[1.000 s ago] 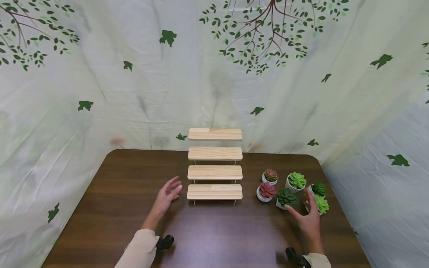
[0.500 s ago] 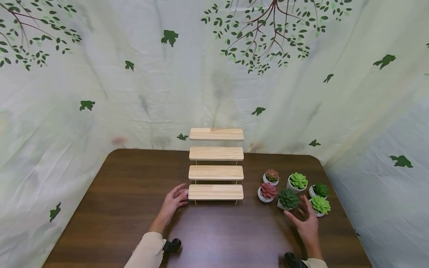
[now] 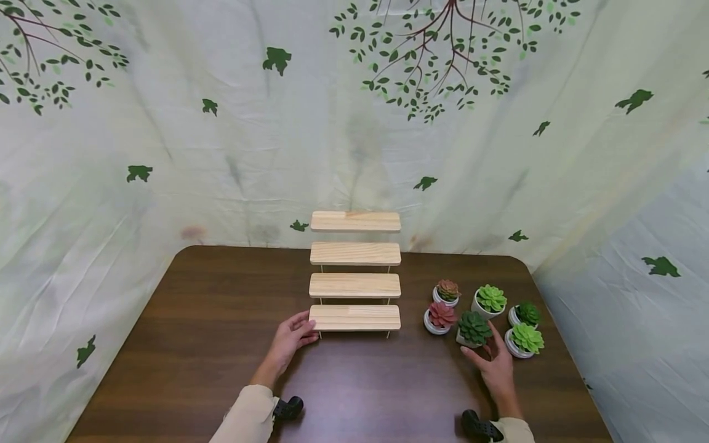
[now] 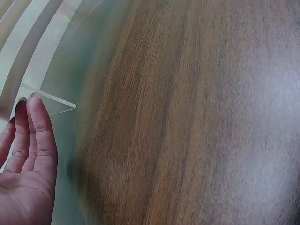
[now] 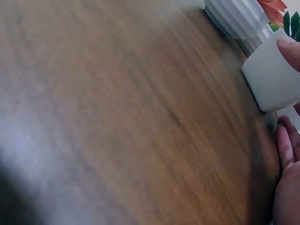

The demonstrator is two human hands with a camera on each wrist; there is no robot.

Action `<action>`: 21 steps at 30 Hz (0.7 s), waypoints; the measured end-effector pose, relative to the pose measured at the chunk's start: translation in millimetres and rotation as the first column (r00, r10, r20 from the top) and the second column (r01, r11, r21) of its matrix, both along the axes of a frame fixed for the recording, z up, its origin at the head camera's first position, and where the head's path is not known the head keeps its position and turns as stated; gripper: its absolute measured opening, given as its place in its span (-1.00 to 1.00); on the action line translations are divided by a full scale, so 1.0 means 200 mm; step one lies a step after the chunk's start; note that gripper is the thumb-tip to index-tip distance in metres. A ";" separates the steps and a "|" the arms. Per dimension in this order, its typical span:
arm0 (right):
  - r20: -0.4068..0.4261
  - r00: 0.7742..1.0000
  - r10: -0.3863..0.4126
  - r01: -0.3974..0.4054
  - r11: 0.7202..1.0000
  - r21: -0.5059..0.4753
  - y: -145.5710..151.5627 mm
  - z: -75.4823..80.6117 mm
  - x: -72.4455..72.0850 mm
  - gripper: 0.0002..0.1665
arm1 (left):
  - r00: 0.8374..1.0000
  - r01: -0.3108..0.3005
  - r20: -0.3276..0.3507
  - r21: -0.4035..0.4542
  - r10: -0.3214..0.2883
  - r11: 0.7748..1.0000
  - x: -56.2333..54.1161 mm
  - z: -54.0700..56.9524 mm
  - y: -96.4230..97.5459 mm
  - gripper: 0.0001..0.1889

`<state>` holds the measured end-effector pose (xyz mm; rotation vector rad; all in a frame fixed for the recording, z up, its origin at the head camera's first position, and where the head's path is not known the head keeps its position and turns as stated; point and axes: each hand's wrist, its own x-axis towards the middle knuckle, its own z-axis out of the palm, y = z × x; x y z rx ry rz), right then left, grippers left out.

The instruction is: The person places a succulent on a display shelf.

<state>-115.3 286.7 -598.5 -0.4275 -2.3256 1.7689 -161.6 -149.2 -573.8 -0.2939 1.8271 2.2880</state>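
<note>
- At the near side of the plants, the dark green plant (image 3: 473,326) stands upright in its white pot (image 5: 272,77) on the table (image 3: 376,381).
- The right hand (image 3: 495,363) has its thumb and fingers parted around that pot; whether they pinch it firmly I cannot tell (the wrist view cuts much of the hand off).
- Taking hold of the pot seems to be the step in hand, and the next move likely calls for a snug, level grip that spares the red plant (image 3: 442,315) just beside it.
- Farther left, the left hand (image 3: 290,338) has its fingers nearly straight at the left end of the bottom shelf (image 3: 354,317).
- Beyond the table hangs a leaf-print curtain (image 3: 221,154).
</note>
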 end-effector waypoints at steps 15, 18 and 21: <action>0.018 1.000 0.016 -0.016 0.999 0.047 0.00 0.01 -0.03 -0.21 | 1.000 -0.020 0.022 0.043 0.019 0.999 0.01 0.02 0.01 -0.53; 0.029 0.999 0.020 -0.021 0.998 0.053 0.00 0.01 -0.03 -0.21 | 0.999 -0.027 0.026 0.041 0.026 0.999 0.01 0.02 0.01 -0.53; 0.052 0.999 0.009 -0.011 0.999 0.053 0.00 0.01 -0.03 -0.20 | 0.999 -0.033 0.027 0.039 0.032 0.999 0.01 0.02 0.01 -0.54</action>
